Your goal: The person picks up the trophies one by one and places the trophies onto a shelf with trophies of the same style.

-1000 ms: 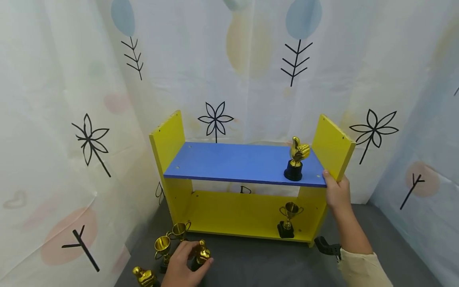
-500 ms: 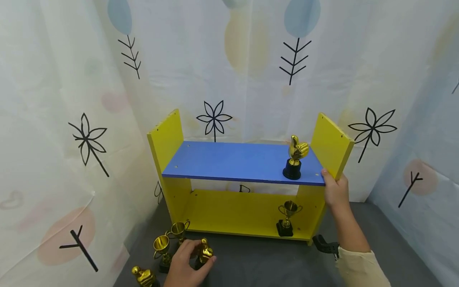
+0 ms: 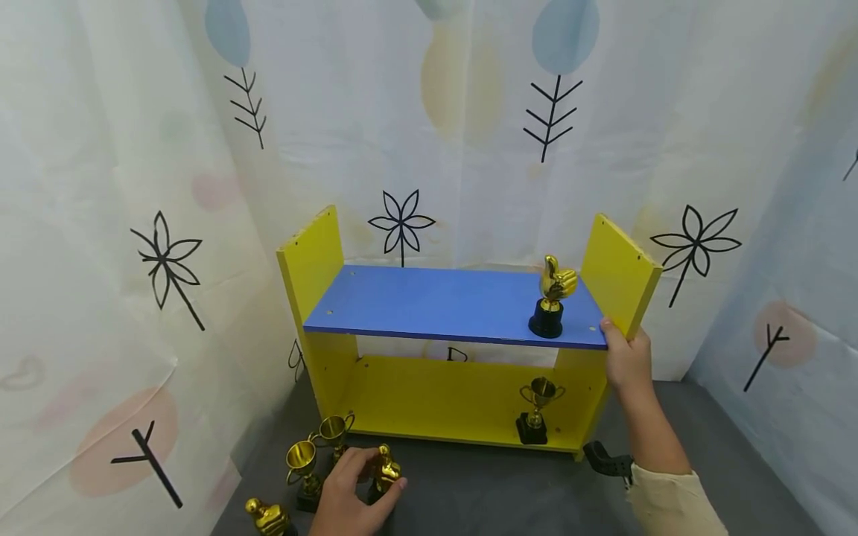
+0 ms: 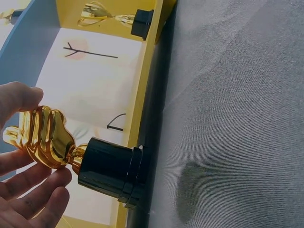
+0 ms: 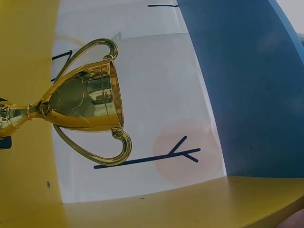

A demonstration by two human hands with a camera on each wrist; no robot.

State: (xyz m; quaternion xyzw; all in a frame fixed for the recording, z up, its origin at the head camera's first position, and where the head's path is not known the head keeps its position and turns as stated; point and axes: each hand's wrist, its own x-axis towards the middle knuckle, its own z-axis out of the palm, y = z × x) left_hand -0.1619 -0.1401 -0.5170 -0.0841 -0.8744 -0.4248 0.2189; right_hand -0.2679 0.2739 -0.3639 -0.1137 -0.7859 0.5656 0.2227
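My left hand (image 3: 351,495) pinches a gold thumbs-up trophy (image 3: 387,473) between thumb and fingers, at the front left of the shelf unit. In the left wrist view the fingers hold its golden fist (image 4: 50,137), and the black base (image 4: 111,166) is close over the grey surface. My right hand (image 3: 630,361) grips the unit's yellow right side panel (image 3: 620,272), thumb at the corner of the blue shelf board (image 3: 436,298). Another thumbs-up trophy (image 3: 553,294) stands on that board's right end. Below it, a gold cup trophy (image 3: 534,409) stands on the yellow bottom board (image 3: 436,394).
Two gold cup trophies (image 3: 303,465) stand left of my left hand, one behind the other. At the lower left edge is another gold thumbs-up trophy (image 3: 268,515), partly cut off. Patterned white cloth (image 3: 469,149) hangs behind and on both sides of the grey surface (image 3: 503,491).
My left hand and the thumbs-up trophy in it have shifted slightly to the right. The right hand keeps its grip on the side panel.
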